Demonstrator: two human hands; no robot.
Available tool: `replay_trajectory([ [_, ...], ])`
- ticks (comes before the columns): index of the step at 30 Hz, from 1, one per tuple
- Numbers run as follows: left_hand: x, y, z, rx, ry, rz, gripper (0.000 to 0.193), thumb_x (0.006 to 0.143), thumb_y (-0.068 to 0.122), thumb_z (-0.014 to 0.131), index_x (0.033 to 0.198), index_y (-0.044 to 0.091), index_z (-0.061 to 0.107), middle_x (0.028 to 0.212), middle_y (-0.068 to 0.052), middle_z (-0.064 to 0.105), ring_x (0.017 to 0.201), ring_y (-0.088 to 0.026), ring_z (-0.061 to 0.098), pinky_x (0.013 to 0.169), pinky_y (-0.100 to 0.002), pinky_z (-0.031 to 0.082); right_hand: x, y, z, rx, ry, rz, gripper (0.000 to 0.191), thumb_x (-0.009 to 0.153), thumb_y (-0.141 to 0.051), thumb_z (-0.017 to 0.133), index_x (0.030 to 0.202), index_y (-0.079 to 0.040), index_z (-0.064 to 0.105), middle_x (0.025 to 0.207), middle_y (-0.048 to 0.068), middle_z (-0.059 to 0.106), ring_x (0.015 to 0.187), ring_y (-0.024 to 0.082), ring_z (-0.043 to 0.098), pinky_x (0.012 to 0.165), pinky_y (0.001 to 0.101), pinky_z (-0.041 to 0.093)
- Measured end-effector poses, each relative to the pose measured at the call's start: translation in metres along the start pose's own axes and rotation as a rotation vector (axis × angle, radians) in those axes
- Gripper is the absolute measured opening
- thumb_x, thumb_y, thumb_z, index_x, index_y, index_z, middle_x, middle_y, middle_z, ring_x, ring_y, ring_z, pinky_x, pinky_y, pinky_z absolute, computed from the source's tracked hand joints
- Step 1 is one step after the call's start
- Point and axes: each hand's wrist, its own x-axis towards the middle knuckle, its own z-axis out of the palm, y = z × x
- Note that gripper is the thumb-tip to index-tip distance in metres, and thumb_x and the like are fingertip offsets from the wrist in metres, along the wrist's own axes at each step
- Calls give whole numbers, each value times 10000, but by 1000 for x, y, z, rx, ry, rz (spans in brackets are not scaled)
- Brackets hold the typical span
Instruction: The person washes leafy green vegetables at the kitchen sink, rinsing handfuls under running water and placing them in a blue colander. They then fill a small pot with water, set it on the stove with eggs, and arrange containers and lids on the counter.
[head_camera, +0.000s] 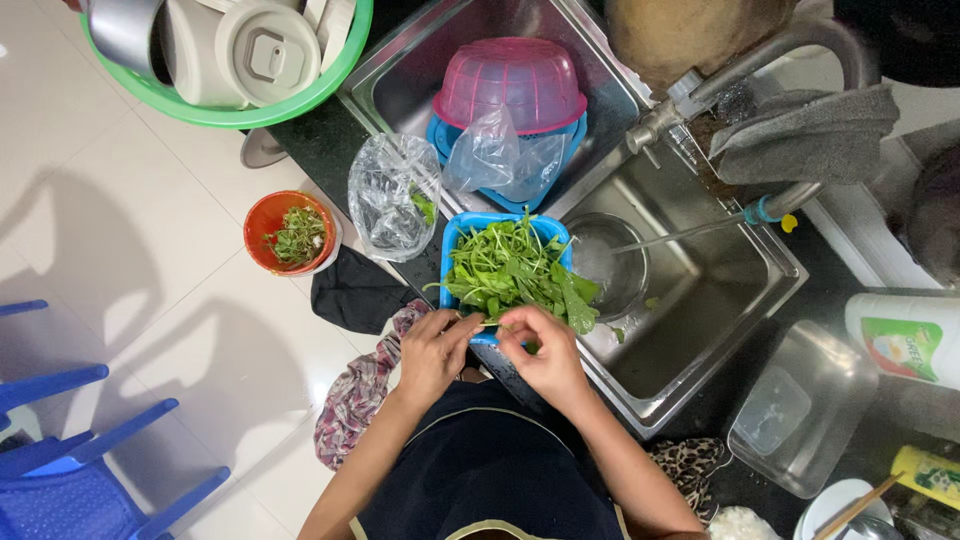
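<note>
A dark stone counter (320, 150) runs around a double steel sink (700, 300). On the counter's edge sit a blue basket of leafy greens (505, 265) and a crumpled clear plastic bag (392, 195), with a green tub of kitchenware (225, 60) at the far end. Right of the sink lie a clear plastic container (800, 405) and a white bottle with a green label (905, 338). Down on the white tiled floor (130, 230) stand an orange bucket of trimmings (290, 232) and blue plastic chairs (70, 460).

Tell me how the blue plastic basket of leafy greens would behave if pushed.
The blue plastic basket probably slides easily: it looks light. It sits on the sink edge, so it may tip. Loose leafy greens overhang and could spill.
</note>
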Motion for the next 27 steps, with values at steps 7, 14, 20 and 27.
replay_trajectory([
  [7,0,0,0,33,-24,0,285,826,81,737,1101,147,774,912,-78,652,816,-290,661,719,-413,535,-14,-15,3,-703,121,-232,162,871,-5,712,1034,-7,711,976,165,701,817,369,713,689,423,581],
  [14,0,1,1,66,1,22,265,816,89,745,1072,156,767,948,-65,664,816,-273,666,702,-396,538,-10,-14,-4,-312,229,-4,140,871,-2,696,1011,1,712,895,102,698,679,205,708,605,347,575],
  [20,7,11,-5,70,-30,20,279,853,216,782,1120,146,743,916,-68,660,772,-271,660,681,-393,541,13,-19,-23,-240,233,59,238,916,-28,648,1136,-50,735,891,72,699,686,139,718,624,281,569],
  [27,22,28,-11,165,-84,42,544,903,402,727,1412,251,614,906,-80,626,705,-265,629,632,-392,529,27,-3,-17,-521,188,-150,149,889,-66,749,1037,-74,753,898,96,687,721,207,659,622,333,525],
])
